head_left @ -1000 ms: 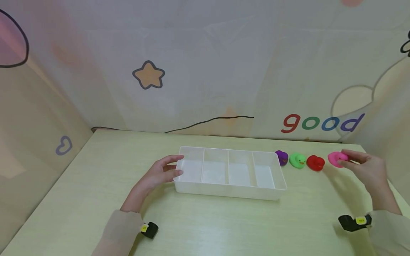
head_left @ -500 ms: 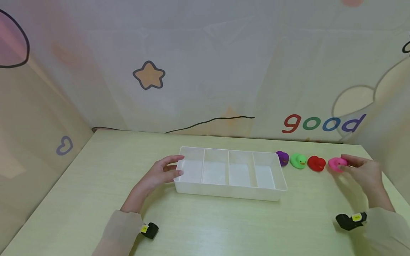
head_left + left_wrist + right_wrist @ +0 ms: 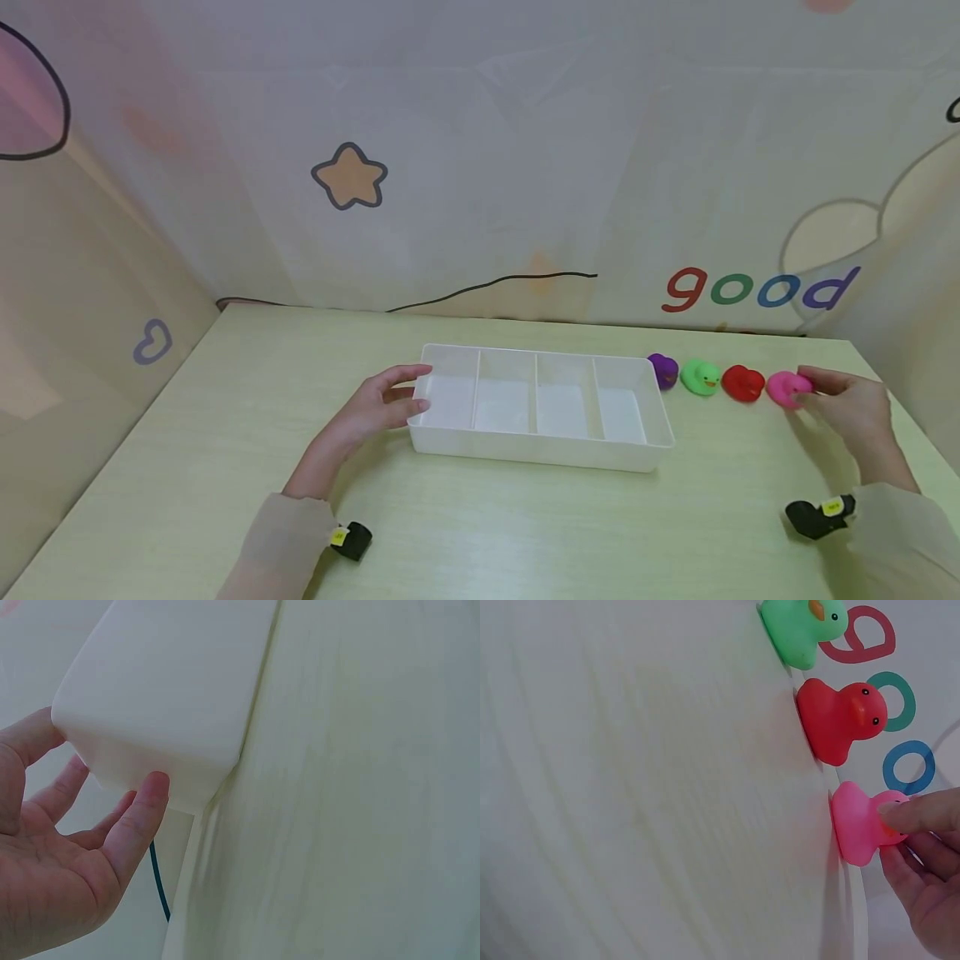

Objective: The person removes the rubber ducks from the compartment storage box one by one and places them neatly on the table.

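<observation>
A white tray (image 3: 540, 446) with several compartments stands on the table. My left hand (image 3: 381, 402) grips its left end; in the left wrist view, the thumb and a finger reach over the rim while another fingertip presses the outer wall. At the right, my right hand (image 3: 851, 407) pinches a pink rubber duck (image 3: 785, 389) between thumb and fingers. Its base seems to touch the table in the right wrist view, and a fingertip covers part of its head. Left of it sit a red rubber duck (image 3: 742, 383), a green one (image 3: 701, 377) and a purple one (image 3: 663, 372).
The pale wooden table (image 3: 465, 525) ends at a printed cloth backdrop (image 3: 480, 167) behind the tray. Cloth also hangs along both sides. The purple duck is right behind the tray's right end, partly hidden by it.
My right hand has moved slightly left and down, bringing the pink rubber duck down beside the red one. The left hand and the tray stay in place.
</observation>
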`<action>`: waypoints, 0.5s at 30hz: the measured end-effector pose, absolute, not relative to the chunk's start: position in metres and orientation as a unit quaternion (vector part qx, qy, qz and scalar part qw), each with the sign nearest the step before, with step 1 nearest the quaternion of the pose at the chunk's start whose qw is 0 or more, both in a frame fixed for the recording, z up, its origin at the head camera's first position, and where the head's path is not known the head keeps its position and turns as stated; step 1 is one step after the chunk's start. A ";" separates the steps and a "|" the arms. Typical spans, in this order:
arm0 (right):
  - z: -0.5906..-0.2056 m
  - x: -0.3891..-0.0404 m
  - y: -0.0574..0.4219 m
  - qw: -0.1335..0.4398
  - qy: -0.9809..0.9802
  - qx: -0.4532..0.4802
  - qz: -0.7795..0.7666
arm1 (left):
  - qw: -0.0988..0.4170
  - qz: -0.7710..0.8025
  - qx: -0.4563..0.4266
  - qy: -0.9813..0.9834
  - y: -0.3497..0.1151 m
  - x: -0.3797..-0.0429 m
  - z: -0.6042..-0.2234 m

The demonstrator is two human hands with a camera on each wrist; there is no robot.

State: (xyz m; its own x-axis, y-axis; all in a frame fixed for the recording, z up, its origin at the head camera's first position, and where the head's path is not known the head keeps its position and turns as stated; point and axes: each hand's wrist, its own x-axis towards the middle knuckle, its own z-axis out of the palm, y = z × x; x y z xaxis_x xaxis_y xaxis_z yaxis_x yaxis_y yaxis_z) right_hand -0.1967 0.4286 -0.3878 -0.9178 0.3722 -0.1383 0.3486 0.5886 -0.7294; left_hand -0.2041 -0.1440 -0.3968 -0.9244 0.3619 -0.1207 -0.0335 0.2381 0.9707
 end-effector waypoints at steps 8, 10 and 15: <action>-0.393 -0.196 0.434 0.011 -0.899 -0.187 0.396 | 0.162 0.606 0.104 0.772 -0.144 -0.204 -0.395; -0.394 -0.196 0.435 0.009 -0.900 -0.184 0.395 | 0.162 0.607 0.104 0.771 -0.144 -0.204 -0.396; -0.393 -0.196 0.435 0.004 -0.896 -0.184 0.405 | 0.161 0.607 0.100 0.772 -0.144 -0.203 -0.395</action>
